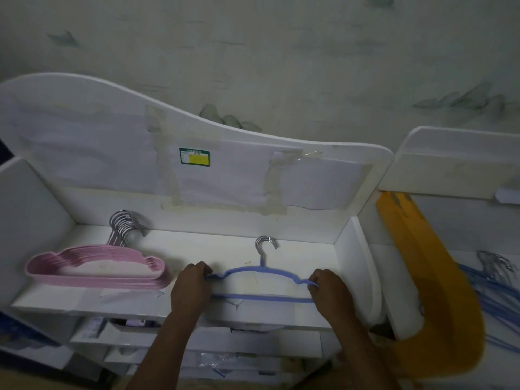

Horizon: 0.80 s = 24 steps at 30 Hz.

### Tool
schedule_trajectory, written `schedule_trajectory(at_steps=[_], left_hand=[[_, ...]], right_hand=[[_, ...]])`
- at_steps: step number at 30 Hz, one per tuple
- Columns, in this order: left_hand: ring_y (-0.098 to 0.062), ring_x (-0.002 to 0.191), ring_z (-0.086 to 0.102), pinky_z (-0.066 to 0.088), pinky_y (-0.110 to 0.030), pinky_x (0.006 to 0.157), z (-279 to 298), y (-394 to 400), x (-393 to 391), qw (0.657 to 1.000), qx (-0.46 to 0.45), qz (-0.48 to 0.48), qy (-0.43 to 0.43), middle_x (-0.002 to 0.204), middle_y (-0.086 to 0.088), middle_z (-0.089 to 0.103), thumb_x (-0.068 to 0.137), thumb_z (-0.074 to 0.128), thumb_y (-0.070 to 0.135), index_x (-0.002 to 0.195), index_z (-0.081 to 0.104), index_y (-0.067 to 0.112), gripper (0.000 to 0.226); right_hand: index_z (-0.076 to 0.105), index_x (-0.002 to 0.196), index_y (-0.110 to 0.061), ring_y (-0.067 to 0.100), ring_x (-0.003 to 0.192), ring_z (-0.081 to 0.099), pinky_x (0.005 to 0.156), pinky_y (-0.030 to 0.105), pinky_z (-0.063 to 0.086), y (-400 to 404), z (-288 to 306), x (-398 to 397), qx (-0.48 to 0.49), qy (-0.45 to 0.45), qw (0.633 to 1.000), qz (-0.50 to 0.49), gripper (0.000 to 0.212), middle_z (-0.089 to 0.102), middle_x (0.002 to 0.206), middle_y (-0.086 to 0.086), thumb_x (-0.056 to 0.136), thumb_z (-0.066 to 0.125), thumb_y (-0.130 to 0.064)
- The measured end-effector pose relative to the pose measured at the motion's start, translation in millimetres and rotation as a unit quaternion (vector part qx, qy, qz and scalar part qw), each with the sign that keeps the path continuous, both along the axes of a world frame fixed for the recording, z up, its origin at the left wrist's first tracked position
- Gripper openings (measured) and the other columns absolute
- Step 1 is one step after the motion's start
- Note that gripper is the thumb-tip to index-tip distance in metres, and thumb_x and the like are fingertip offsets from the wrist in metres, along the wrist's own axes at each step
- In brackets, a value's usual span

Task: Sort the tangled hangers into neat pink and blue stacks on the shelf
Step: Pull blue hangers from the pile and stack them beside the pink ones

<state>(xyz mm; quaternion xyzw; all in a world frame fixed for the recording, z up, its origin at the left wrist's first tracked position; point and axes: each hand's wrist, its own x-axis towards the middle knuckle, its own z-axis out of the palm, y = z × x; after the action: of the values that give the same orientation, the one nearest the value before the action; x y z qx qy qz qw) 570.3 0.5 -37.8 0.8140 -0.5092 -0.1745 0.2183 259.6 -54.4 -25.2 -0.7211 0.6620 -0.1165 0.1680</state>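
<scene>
Blue hanger (261,285) gripped at both ends by left hand (192,282) and right hand (326,287), near shelf (56,301) front edge, pink stack (95,267) apart

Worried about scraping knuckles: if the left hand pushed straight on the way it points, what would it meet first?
Probably bare shelf, then the taped back panel. The left hand, gripping the blue hanger, points between the pink hanger stack and the hook; depth is unclear.

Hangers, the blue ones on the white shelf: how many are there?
1. One blue hanger lies on the shelf, with the left hand and right hand gripping its ends. More blue hangers are tangled off to the right, not on this shelf.
</scene>
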Motion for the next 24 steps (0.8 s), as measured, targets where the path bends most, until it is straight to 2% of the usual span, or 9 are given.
schedule_trajectory(at_steps=[1, 3, 7, 11, 15, 19, 22, 24], left_hand=[[-0.023, 0.097, 0.061, 0.053, -0.038, 0.080, 0.6, 2.6, 0.1, 1.000, -0.014, -0.004, 0.012, 0.107, -0.005, 0.064, 0.084, 0.062, 0.008, 0.107, 0.066, 0.019, 0.026], [-0.025, 0.100, 0.060, 0.052, -0.039, 0.083, 5.8, 10.2, -3.4, 0.998, -0.057, -0.008, 0.037, 0.110, -0.007, 0.063, 0.087, 0.065, 0.012, 0.114, 0.064, 0.014, 0.027], [-0.015, 0.100, 0.061, 0.048, -0.032, 0.086, 28.6, 30.9, -18.9, 0.980, -0.139, -0.026, 0.138, 0.114, 0.000, 0.064, 0.088, 0.066, 0.013, 0.117, 0.062, 0.016, 0.029], [-0.001, 0.105, 0.061, 0.050, -0.032, 0.092, 58.6, 53.5, -42.0, 0.955, -0.182, -0.065, 0.226, 0.116, 0.011, 0.065, 0.090, 0.066, 0.015, 0.119, 0.061, 0.026, 0.031], [0.007, 0.109, 0.057, 0.047, -0.023, 0.092, 91.7, 73.7, -78.6, 0.946, -0.204, -0.088, 0.238, 0.119, 0.018, 0.063, 0.091, 0.066, 0.018, 0.120, 0.059, 0.032, 0.033], [0.003, 0.112, 0.056, 0.045, -0.021, 0.092, 116.4, 106.3, -126.7, 0.939, -0.217, -0.100, 0.249, 0.123, 0.014, 0.060, 0.092, 0.064, 0.017, 0.125, 0.057, 0.026, 0.035], [-0.001, 0.114, 0.056, 0.045, -0.018, 0.090, 128.8, 133.9, -162.1, 0.937, -0.219, -0.118, 0.245, 0.124, 0.013, 0.059, 0.091, 0.065, 0.019, 0.127, 0.056, 0.025, 0.038], [0.000, 0.114, 0.056, 0.046, -0.021, 0.092, 133.4, 150.7, -185.1, 0.934, -0.223, -0.132, 0.244, 0.123, 0.012, 0.059, 0.091, 0.066, 0.018, 0.125, 0.056, 0.027, 0.036]], right_hand=[[0.062, 0.095, -0.020, 0.012, 0.084, 0.058, 0.067, 0.018, 0.045, 2.1, 1.5, -2.5, 0.001, -0.027, 1.000, 0.001, 0.004, 0.059, 0.096, -0.004, 0.092, 0.064, -0.023], [0.061, 0.111, -0.016, 0.014, 0.097, 0.059, 0.080, 0.025, 0.049, 7.5, 5.5, -8.3, 0.006, -0.079, 0.997, -0.009, 0.020, 0.058, 0.107, -0.003, 0.093, 0.063, -0.026], [0.058, 0.119, -0.016, 0.010, 0.102, 0.056, 0.082, 0.021, 0.044, 23.4, 26.7, -20.5, -0.014, -0.178, 0.984, -0.021, 0.028, 0.060, 0.113, -0.002, 0.094, 0.062, -0.026], [0.056, 0.121, -0.021, 0.009, 0.107, 0.056, 0.085, 0.021, 0.043, 45.0, 52.4, -38.0, -0.043, -0.216, 0.975, -0.010, 0.030, 0.060, 0.115, -0.006, 0.093, 0.063, -0.027], [0.053, 0.125, -0.025, 0.005, 0.111, 0.053, 0.088, 0.019, 0.040, 73.1, 79.9, -64.8, -0.069, -0.235, 0.969, 0.009, 0.034, 0.057, 0.118, -0.010, 0.093, 0.064, -0.029], [0.051, 0.129, -0.029, 0.000, 0.110, 0.052, 0.090, 0.020, 0.043, 109.7, 105.6, -100.2, -0.089, -0.232, 0.969, 0.019, 0.040, 0.054, 0.120, -0.018, 0.092, 0.063, -0.034], [0.055, 0.126, -0.027, 0.001, 0.105, 0.058, 0.090, 0.025, 0.052, 142.4, 120.6, -129.2, -0.107, -0.274, 0.956, 0.017, 0.037, 0.059, 0.118, -0.014, 0.091, 0.066, -0.029], [0.056, 0.124, -0.027, 0.001, 0.105, 0.058, 0.089, 0.026, 0.052, 163.0, 125.1, -152.7, -0.115, -0.285, 0.951, 0.019, 0.035, 0.059, 0.118, -0.012, 0.091, 0.066, -0.027]])
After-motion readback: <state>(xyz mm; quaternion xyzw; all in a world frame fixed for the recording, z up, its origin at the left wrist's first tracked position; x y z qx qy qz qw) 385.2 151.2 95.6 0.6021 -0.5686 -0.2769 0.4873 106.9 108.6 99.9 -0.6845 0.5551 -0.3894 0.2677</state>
